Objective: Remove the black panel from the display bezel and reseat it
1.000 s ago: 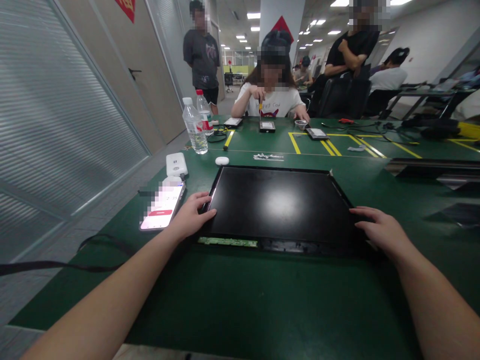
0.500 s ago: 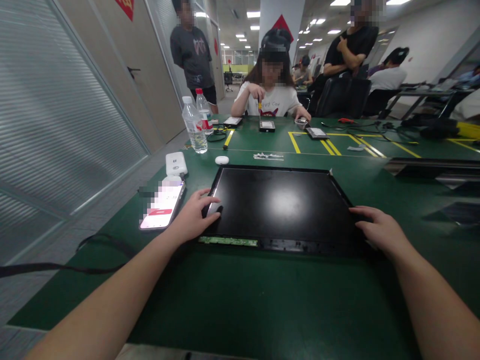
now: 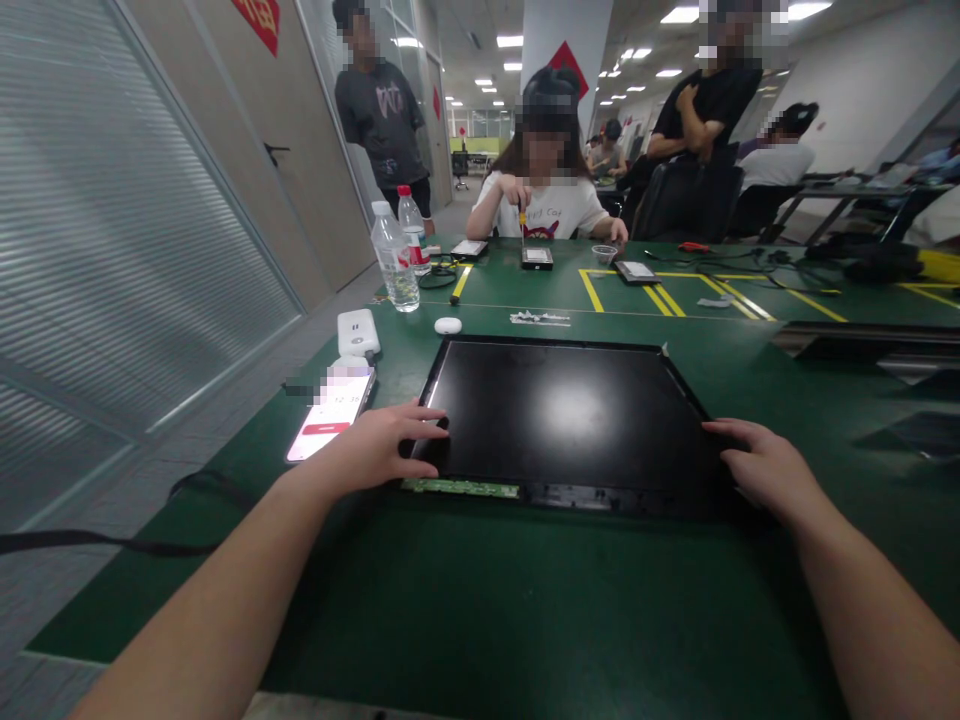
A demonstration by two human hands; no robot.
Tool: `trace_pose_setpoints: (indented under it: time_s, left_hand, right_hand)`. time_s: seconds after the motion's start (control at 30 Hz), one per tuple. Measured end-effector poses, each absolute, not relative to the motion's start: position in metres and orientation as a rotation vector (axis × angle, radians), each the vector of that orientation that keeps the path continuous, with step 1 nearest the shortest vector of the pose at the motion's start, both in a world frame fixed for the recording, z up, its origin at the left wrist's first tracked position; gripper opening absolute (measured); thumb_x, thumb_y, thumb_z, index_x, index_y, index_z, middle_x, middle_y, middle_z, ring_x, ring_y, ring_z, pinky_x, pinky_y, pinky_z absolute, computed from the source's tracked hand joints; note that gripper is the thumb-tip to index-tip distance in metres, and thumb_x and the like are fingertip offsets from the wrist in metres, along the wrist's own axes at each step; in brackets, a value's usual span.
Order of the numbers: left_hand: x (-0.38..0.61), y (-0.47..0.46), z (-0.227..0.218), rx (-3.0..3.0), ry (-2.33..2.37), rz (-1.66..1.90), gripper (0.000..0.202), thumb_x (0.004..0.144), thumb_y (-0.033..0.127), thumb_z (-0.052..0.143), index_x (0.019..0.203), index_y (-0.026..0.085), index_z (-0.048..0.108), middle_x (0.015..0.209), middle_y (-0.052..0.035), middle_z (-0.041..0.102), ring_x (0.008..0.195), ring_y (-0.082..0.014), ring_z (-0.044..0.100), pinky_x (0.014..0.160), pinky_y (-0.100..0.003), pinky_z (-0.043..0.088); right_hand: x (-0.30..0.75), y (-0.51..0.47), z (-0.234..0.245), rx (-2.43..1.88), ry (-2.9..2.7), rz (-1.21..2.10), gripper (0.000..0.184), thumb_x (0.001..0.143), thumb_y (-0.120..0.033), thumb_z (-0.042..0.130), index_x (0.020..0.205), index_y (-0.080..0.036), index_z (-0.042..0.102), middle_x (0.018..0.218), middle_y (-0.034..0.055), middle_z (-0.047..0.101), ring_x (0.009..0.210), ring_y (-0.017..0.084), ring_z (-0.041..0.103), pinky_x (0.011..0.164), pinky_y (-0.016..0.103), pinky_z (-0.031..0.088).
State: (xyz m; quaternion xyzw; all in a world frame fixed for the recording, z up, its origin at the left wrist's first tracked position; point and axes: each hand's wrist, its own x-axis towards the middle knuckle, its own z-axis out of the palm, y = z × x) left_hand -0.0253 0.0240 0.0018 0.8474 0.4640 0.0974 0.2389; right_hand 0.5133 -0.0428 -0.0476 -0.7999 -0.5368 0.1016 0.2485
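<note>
Lay flat on the green table (image 3: 480, 600), centred before the person: a black display panel (image 3: 562, 415), glossy, with a pale glare near its middle, a thin frame along the far and right edges, and a green circuit strip (image 3: 459, 487) exposed along the near left edge. Rested on its near left corner, the left hand (image 3: 379, 448), palm down, fingers spread over the glass, gripping nothing. Sat at the near right corner, the right hand (image 3: 765, 470), fingers loosely extended along the edge, touching but not clasping. Lay just left of the panel, a lit phone (image 3: 330, 425); beyond it, a white charger (image 3: 357, 331) and two water bottles (image 3: 395, 260).
</note>
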Motion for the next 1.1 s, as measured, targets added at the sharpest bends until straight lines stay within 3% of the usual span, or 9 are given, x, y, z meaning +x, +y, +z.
trace_pose_setpoints:
  time_s: [0.13,0.4,0.7,0.8,0.9,1.0,1.1]
  left_hand:
    - [-0.026,0.025,-0.001,2.381,1.246,0.249,0.046,0.081,0.055,0.085,0.124,0.039,0.087,0.155,-0.0031,0.071,0.152,-0.0419,0.058,0.125,-0.058,0.046]
    - [-0.025,0.022,0.002,2.398,1.235,0.24,0.044,0.082,0.053,0.083,0.123,0.039,0.088,0.156,-0.003,0.071,0.152,-0.0413,0.058,0.124,-0.058,0.048]
    - [-0.023,0.02,0.006,2.384,1.271,0.235,0.045,0.082,0.053,0.081,0.125,0.039,0.087,0.15,-0.0027,0.075,0.148,-0.0419,0.062,0.123,-0.058,0.048]
    - [-0.022,0.02,0.003,2.398,1.334,0.267,0.058,0.081,0.064,0.081,0.131,0.035,0.085,0.153,-0.0072,0.073,0.142,-0.0426,0.066,0.12,-0.058,0.051]
    - [-0.021,0.022,-0.004,2.376,1.422,0.378,0.066,0.09,0.072,0.068,0.135,0.026,0.082,0.16,-0.0145,0.066,0.138,-0.0428,0.068,0.119,-0.059,0.052]
    - [-0.019,0.027,-0.013,2.355,1.514,0.491,0.065,0.098,0.063,0.055,0.138,0.017,0.078,0.163,-0.0206,0.061,0.144,-0.0433,0.063,0.124,-0.06,0.047]
    - [-0.019,0.032,-0.019,2.343,1.638,0.515,0.061,0.099,0.049,0.05,0.143,0.014,0.074,0.16,-0.0228,0.062,0.147,-0.0418,0.06,0.127,-0.059,0.044]
  right_hand:
    - [0.512,-0.043,-0.047,-2.179,-1.316,0.401,0.047,0.063,-0.02,0.064,0.103,-0.024,0.087,0.125,0.017,0.079,0.106,0.04,0.077,0.095,0.054,0.063]
    - [0.517,-0.042,-0.054,-2.105,-1.339,0.369,0.046,0.06,-0.021,0.064,0.1,-0.026,0.086,0.123,0.0141,0.081,0.108,0.039,0.077,0.095,0.054,0.064]
    - [0.512,-0.041,-0.056,-2.132,-1.367,0.293,0.045,0.059,-0.019,0.061,0.097,-0.026,0.084,0.132,0.0132,0.079,0.132,0.041,0.07,0.118,0.059,0.053]
    - [0.512,-0.04,-0.058,-2.119,-1.377,0.283,0.045,0.059,-0.019,0.06,0.097,-0.027,0.083,0.13,0.0119,0.08,0.133,0.04,0.069,0.121,0.059,0.051]
    - [0.512,-0.04,-0.059,-2.129,-1.389,0.296,0.045,0.06,-0.019,0.06,0.098,-0.026,0.082,0.133,0.0131,0.079,0.136,0.041,0.068,0.123,0.06,0.048]
    - [0.511,-0.041,-0.057,-2.129,-1.379,0.302,0.045,0.06,-0.018,0.059,0.098,-0.025,0.082,0.134,0.0137,0.078,0.136,0.041,0.067,0.123,0.061,0.048]
    - [0.511,-0.042,-0.054,-2.145,-1.315,0.368,0.043,0.06,-0.017,0.061,0.097,-0.025,0.083,0.134,0.0144,0.078,0.127,0.041,0.072,0.113,0.057,0.057]
